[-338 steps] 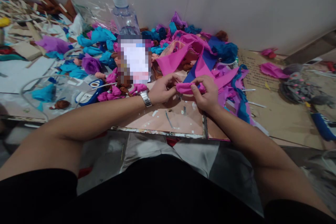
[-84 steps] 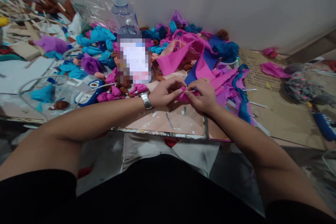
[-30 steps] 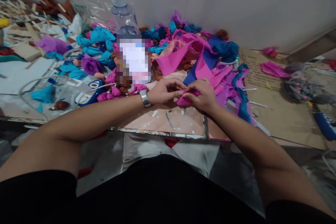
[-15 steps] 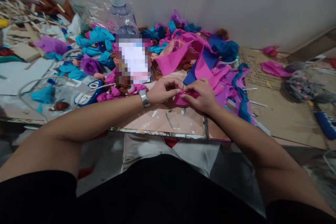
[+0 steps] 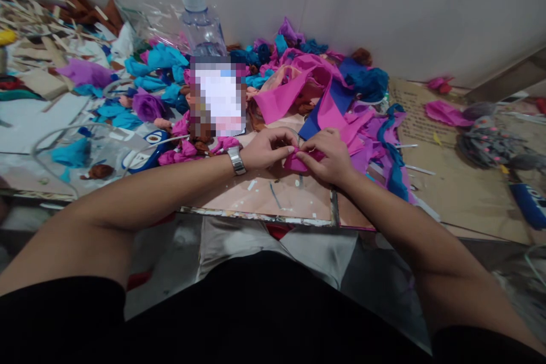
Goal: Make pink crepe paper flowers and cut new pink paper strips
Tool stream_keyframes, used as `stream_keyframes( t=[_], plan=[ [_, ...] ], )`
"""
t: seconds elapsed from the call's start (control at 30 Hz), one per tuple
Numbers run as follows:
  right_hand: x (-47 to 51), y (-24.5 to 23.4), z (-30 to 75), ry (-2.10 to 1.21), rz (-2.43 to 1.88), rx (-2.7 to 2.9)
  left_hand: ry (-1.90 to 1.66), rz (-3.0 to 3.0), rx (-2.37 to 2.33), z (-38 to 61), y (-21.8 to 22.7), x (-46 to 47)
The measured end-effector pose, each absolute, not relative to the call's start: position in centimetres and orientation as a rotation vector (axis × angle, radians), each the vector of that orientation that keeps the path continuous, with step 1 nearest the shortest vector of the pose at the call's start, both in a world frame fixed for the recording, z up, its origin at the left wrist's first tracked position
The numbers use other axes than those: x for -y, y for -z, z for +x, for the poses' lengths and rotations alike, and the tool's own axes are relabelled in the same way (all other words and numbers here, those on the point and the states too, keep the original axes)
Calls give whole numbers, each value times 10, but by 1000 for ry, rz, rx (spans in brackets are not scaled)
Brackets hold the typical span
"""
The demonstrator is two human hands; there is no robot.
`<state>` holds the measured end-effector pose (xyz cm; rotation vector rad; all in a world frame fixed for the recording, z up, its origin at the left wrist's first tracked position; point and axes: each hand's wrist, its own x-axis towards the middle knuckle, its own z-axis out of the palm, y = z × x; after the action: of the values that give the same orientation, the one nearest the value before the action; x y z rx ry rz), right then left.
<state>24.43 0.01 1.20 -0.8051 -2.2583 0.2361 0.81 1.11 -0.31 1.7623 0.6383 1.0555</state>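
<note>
Left hand, head view: the pink paper piece (image 5: 296,163) is pinched between the thumb and forefinger of the left hand (image 5: 269,149), and a metal-banded wristwatch (image 5: 236,160) is worn above it
Right hand: the same piece is gripped between the thumb and bent forefinger of the right hand (image 5: 328,154), fingertips close beside the left's
Pink paper piece: held between both hands over the worktop (image 5: 277,196) near its front edge, partly hidden by the fingers
Loose paper: wide pink strips (image 5: 279,96) and a dark blue strip (image 5: 311,125) are heaped just beyond the hands
Bottle: a white-capped clear bottle (image 5: 203,31) is stood upright behind a pixelated bright screen (image 5: 219,94)
Cardboard: a printed brown sheet (image 5: 456,187) is laid to the right
</note>
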Motion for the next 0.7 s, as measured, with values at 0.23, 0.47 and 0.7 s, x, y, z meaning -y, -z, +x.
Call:
stream_keyframes(
  t=[0.23, 0.47, 0.7],
  plan=[
    [-3, -10, 247, -233, -815, 2235, -1092, 1784, -707, 8, 10, -14],
    [-4, -9, 246, -248, -867, 2230, -1106, 1785, -711, 8, 8, -13],
    [-3, -10, 246, -266, -885, 2248, -1073, 1664, -664, 10, 5, -10]
  ],
)
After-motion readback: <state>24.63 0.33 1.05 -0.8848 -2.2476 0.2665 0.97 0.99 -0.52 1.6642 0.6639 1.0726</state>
